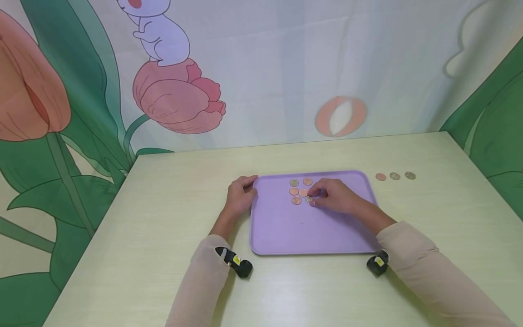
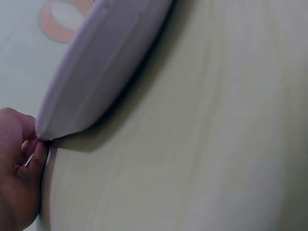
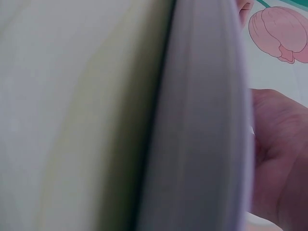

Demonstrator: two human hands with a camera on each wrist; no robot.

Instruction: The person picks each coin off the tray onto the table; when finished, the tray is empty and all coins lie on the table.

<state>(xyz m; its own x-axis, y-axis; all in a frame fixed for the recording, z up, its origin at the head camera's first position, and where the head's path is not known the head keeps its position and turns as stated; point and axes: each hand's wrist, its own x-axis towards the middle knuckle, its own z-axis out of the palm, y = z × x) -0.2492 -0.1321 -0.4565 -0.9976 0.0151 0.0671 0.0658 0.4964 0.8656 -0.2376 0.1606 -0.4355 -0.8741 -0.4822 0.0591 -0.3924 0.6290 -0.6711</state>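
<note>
A purple tray (image 1: 282,227) lies on the table, and several copper and silver coins sit in its upper middle. My right hand (image 1: 337,196) reaches over the tray and pinches a silver coin (image 1: 308,199) between thumb and fingers, beside a copper coin (image 1: 296,200). At the tray's left side, my left hand (image 1: 241,195) grips the rim near the far corner; the left wrist view shows its thumb and fingers at the tray's edge (image 2: 72,110). In the right wrist view the tray's wall (image 3: 197,120) hides the fingertips and the coin.
Right of the tray, a copper coin (image 1: 381,176) and two silver coins (image 1: 394,176) lie in a row on the pale wooden table (image 1: 163,218). A printed curtain (image 1: 265,68) hangs behind the table's far edge. Small black cameras (image 1: 244,268) are on both wrists.
</note>
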